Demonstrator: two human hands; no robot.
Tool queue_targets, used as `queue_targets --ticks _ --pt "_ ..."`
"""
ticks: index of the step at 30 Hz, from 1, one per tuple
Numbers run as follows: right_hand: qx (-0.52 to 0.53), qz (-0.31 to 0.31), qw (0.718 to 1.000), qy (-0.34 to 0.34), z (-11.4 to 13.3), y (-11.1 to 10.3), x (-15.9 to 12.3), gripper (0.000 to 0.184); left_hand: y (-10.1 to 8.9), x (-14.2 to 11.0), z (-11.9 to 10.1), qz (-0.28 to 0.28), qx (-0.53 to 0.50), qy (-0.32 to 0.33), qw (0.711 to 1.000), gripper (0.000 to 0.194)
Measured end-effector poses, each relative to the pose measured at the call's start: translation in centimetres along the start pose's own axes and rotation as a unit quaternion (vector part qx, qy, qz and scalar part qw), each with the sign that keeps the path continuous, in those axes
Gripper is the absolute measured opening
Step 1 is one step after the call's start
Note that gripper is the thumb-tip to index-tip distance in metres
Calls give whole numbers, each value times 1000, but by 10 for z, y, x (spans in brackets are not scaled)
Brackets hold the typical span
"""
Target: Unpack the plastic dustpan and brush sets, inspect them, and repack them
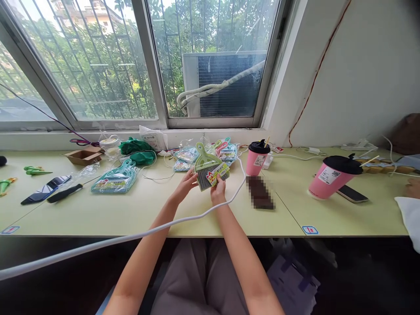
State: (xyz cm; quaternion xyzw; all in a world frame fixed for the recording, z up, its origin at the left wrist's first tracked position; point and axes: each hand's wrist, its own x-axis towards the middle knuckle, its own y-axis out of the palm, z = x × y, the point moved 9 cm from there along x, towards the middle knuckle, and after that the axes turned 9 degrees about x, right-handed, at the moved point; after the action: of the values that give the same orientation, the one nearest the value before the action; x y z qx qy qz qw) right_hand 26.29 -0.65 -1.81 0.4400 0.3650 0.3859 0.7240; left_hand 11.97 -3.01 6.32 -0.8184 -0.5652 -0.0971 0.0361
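Between my hands is a small green dustpan and brush set (pixel 204 162), tilted, with grey bristles and a colourful label. My left hand (pixel 187 185) is closed on its left edge. On the lower right, by the label, my right hand (pixel 218 191) grips it with the thumb in front. Behind it lie several similar sets in clear wrap, among them a blue packet (pixel 186 154). A stack of teal dustpan sets (pixel 115 178) in plastic rests to the left.
A white cable (pixel 183 220) crosses in front of my forearms. Pink cups (pixel 257 159) with black lids and a phone (pixel 352 194) are on the right. Leftward are a green bag (pixel 137 151), a cardboard box (pixel 84 156) and a black-handled tool (pixel 64 193). Another person's hand (pixel 412 188) shows at far right.
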Motion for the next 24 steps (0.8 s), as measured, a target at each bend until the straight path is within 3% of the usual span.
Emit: queue_targets --ticks 3,6,10,14,19,22,24 --pt "12 -8 1000 11 0 2 -3 22 -4 1 1 -33 23 4 999 62" --pt "12 -23 999 23 -1 0 -4 15 -8 0 -4 -70 109 34 991 60" --pt "4 -44 999 24 -1 -5 -2 13 -11 -5 -16 -133 274 94 948 57" --pt "7 -59 998 22 -1 -10 -1 12 1 -8 -16 -124 358 117 918 62" --pt "4 -20 1000 15 5 -5 1 11 3 -6 2 -18 272 72 959 78" --pt "9 -20 1000 15 6 -4 4 12 -15 -2 3 31 141 40 989 66" --pt "13 -10 1000 27 4 -2 4 13 -36 5 -5 8 30 34 999 57"
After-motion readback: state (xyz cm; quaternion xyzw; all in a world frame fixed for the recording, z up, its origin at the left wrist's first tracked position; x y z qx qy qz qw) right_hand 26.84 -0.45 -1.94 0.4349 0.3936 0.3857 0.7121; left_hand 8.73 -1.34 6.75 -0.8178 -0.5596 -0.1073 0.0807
